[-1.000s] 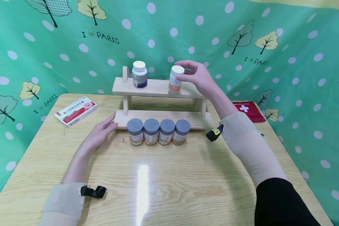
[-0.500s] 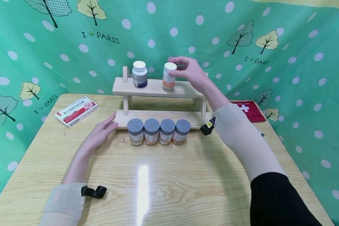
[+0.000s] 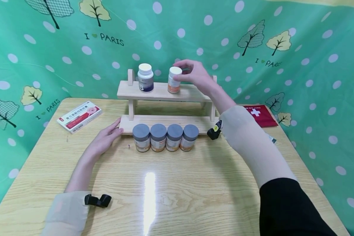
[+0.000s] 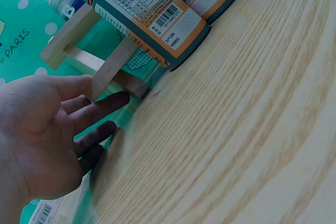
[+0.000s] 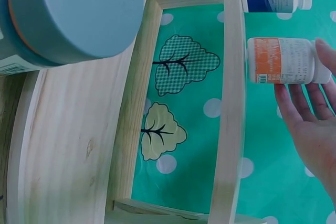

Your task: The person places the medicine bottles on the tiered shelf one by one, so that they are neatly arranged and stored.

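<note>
Orange-labelled pill bottle (image 3: 174,80) stands on the wooden rack's (image 3: 162,95) top shelf, right hand (image 3: 196,74) fingers holding its cap; left hand (image 3: 104,139) fingers lie relaxed against the rack's base.

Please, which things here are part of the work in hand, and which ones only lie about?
In the work: right hand gripping the orange bottle on the shelf's top board; left hand touching the shelf's bottom board.

Lying about: blue bottle, four grey-lid jars, medicine box, red pouch, table.
</note>
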Action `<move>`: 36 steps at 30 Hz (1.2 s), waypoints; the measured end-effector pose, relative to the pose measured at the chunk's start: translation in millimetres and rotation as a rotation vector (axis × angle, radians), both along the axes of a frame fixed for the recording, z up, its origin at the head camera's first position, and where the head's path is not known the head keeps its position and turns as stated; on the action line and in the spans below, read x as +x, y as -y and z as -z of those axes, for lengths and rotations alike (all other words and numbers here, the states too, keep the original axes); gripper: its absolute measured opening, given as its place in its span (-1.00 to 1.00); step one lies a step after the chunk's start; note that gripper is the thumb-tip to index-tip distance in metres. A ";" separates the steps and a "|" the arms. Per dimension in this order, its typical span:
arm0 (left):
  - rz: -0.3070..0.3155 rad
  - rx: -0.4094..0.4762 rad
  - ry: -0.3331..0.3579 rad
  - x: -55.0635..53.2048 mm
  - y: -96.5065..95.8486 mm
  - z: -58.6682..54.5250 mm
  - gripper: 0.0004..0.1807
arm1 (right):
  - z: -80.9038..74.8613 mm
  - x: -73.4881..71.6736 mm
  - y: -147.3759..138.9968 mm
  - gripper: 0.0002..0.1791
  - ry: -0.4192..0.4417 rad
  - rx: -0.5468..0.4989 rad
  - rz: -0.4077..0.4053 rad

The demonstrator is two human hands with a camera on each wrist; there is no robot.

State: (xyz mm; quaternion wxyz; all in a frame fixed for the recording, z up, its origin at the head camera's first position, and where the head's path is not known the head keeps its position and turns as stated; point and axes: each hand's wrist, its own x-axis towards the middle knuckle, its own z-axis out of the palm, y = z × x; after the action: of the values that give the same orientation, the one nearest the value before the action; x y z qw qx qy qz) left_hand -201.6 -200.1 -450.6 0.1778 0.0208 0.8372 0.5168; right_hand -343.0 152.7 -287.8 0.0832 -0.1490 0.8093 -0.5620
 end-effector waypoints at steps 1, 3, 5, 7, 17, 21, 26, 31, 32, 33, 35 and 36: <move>0.000 0.000 0.000 -0.1 0.1 0.3 -0.23 | 0.8 -0.3 0.1 -0.48 -0.001 0.001 -0.002; 0.000 0.002 0.000 -0.4 0.3 0.6 -0.23 | 2.2 -0.6 0.2 -0.49 0.000 0.001 -0.003; -0.001 0.003 -0.002 -0.5 0.5 0.8 -0.24 | 3.2 -1.0 0.2 -0.49 -0.005 0.003 -0.002; -0.003 0.002 -0.003 -0.6 0.6 0.7 -0.24 | 4.0 -1.3 0.4 -0.49 -0.006 0.000 -0.003; 0.000 -0.005 -0.006 -0.3 0.4 0.0 -0.25 | 5.5 -1.4 0.9 -0.49 -0.015 0.001 -0.010; 0.001 -0.011 -0.008 -0.1 0.3 0.1 -0.24 | 5.5 -1.3 1.1 -0.47 -0.017 0.007 -0.013; 0.002 -0.017 -0.007 0.0 0.7 0.8 -0.24 | 4.2 0.0 1.5 -0.35 -0.018 0.019 -0.024; 0.000 -0.012 -0.003 -0.3 1.1 1.6 -0.25 | 4.5 4.6 -1.8 -0.27 -0.034 0.022 -0.038; -0.001 -0.010 -0.001 -0.4 1.1 1.7 -0.25 | 5.0 5.8 -2.9 -0.27 -0.043 0.023 -0.038; -0.002 -0.009 -0.001 -0.5 1.0 1.6 -0.25 | 5.4 7.2 -4.1 -0.27 -0.046 0.016 -0.036; -0.002 -0.013 0.000 -0.6 1.0 1.3 -0.24 | 6.8 9.9 -6.1 -0.26 -0.054 -0.005 -0.035; -0.001 -0.013 -0.001 -0.7 0.9 1.2 -0.25 | 7.7 11.1 -7.0 -0.26 -0.055 -0.017 -0.031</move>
State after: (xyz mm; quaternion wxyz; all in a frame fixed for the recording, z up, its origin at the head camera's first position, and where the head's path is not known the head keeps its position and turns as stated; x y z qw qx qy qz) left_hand -202.3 -201.0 -451.8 0.1773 0.0196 0.8406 0.5114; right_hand -331.9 159.8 -295.5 0.0683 -0.1778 0.8042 -0.5630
